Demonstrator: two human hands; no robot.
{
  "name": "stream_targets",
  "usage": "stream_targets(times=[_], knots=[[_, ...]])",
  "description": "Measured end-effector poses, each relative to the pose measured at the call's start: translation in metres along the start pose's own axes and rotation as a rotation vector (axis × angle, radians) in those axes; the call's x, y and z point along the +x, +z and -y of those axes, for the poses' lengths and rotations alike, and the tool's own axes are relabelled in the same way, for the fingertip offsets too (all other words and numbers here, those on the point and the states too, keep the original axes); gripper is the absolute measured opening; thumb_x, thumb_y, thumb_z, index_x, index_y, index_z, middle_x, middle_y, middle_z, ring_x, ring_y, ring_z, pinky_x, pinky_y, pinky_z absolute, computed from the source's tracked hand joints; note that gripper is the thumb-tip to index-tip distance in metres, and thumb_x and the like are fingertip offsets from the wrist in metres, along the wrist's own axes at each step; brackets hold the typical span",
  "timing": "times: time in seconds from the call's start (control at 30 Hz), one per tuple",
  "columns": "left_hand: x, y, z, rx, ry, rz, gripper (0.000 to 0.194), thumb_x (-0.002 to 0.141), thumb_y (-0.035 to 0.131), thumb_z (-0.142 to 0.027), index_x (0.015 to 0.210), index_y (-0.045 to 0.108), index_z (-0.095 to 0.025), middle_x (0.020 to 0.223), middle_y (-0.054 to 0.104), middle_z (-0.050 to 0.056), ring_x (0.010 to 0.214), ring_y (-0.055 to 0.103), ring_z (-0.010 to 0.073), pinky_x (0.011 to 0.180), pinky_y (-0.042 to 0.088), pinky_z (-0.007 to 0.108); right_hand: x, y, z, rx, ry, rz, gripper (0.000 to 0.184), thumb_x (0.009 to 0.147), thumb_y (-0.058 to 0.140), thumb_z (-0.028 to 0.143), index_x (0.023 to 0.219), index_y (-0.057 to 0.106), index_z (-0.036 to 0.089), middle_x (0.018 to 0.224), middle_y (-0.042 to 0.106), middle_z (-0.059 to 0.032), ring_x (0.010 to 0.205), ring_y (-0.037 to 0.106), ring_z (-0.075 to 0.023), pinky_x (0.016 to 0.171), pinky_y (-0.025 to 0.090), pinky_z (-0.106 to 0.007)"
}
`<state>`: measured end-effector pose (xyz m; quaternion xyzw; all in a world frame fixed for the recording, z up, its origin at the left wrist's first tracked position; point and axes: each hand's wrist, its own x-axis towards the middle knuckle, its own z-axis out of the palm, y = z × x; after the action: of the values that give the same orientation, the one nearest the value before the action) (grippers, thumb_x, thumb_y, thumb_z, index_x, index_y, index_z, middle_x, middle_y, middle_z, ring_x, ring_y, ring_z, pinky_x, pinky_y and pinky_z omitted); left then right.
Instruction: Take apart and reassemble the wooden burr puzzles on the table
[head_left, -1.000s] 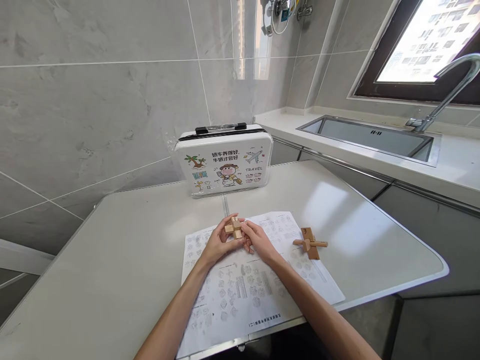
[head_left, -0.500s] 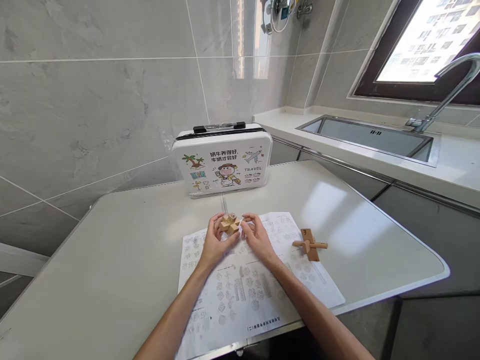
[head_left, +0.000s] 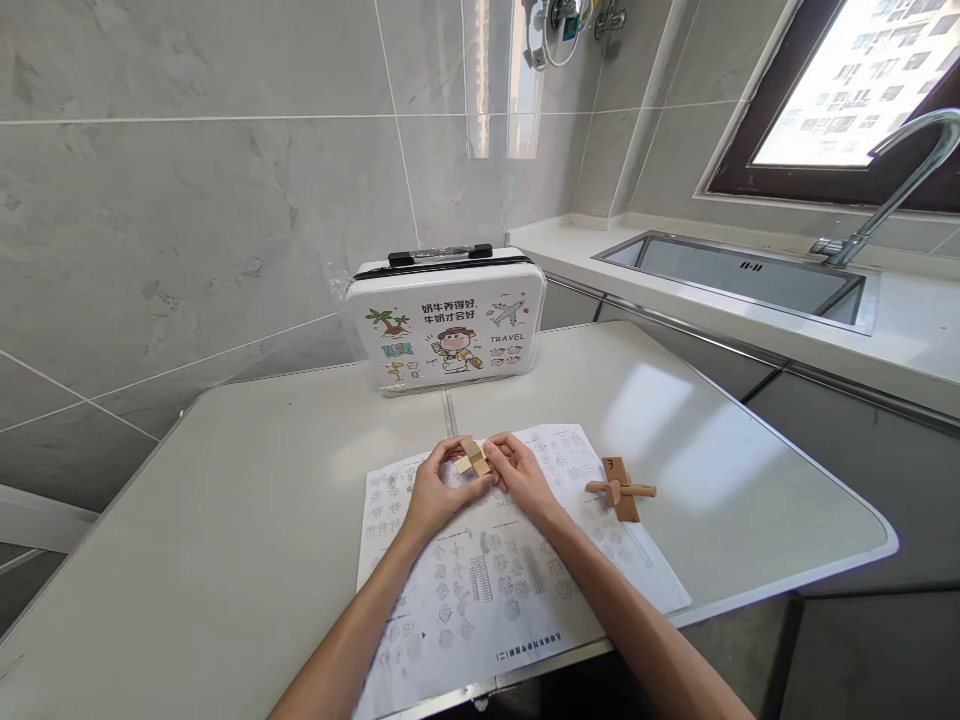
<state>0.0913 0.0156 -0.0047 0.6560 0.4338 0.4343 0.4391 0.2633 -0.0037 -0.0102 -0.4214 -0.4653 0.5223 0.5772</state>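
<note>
A small light-wood interlocking burr puzzle (head_left: 473, 458) is held above the far part of a printed instruction sheet (head_left: 480, 590). My left hand (head_left: 442, 485) grips it from the left, thumb along the near side and fingers behind. My right hand (head_left: 521, 475) pinches its right side, with fingertips partly hidden behind the wood. To the right, a second wooden puzzle (head_left: 616, 490) rests over the sheet's right edge; it has a flat darker board marked with a character and a rod crossing it.
A white cartoon-printed case (head_left: 454, 335) with a black handle stands at the back of the white folding table (head_left: 225, 520), near the tiled wall. On the right are a counter with a sink (head_left: 735, 275) and a curved faucet (head_left: 900, 180).
The puzzle has been turned to another face and shifted slightly right and nearer. My right hand, beside it before with fingers apart, has closed on its right side.
</note>
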Motion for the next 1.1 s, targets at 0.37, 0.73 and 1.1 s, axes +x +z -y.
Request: stream_targets(times=[0.37, 0.73, 1.1], knots=[[-0.006, 0.005, -0.006, 0.172, 0.124, -0.055, 0.063, 0.077, 0.091, -0.036, 0.134, 0.065, -0.026, 0.122, 0.075, 0.008, 0.113, 0.071, 0.0280, 0.102, 0.056, 0.044, 0.000, -0.003, -0.001, 0.060, 0.059, 0.002, 0.047, 0.088, 0.074, 0.068, 0.086, 0.060, 0.023, 0.058, 0.050, 0.0076, 0.047, 0.042, -0.0103, 0.045, 0.034, -0.024], [-0.010, 0.011, -0.008, 0.309, 0.397, -0.010, 0.053, 0.094, 0.068, -0.016, 0.144, 0.057, -0.031, 0.148, 0.060, 0.009, 0.141, 0.058, 0.0271, 0.120, 0.047, 0.049, 0.002, -0.002, -0.007, 0.105, 0.129, -0.001, 0.055, 0.087, 0.074, 0.067, 0.069, 0.044, 0.025, 0.053, 0.036, 0.0106, 0.041, 0.030, -0.0074, 0.041, 0.023, -0.024], [-0.007, 0.011, -0.001, 0.223, 0.145, -0.013, 0.049, 0.089, 0.078, -0.031, 0.136, 0.062, -0.026, 0.131, 0.073, 0.009, 0.120, 0.070, 0.0283, 0.109, 0.053, 0.048, 0.000, -0.004, -0.004, 0.191, 0.148, 0.021, 0.052, 0.089, 0.072, 0.063, 0.069, 0.045, 0.024, 0.054, 0.039, 0.0093, 0.043, 0.034, -0.0080, 0.042, 0.025, -0.024]])
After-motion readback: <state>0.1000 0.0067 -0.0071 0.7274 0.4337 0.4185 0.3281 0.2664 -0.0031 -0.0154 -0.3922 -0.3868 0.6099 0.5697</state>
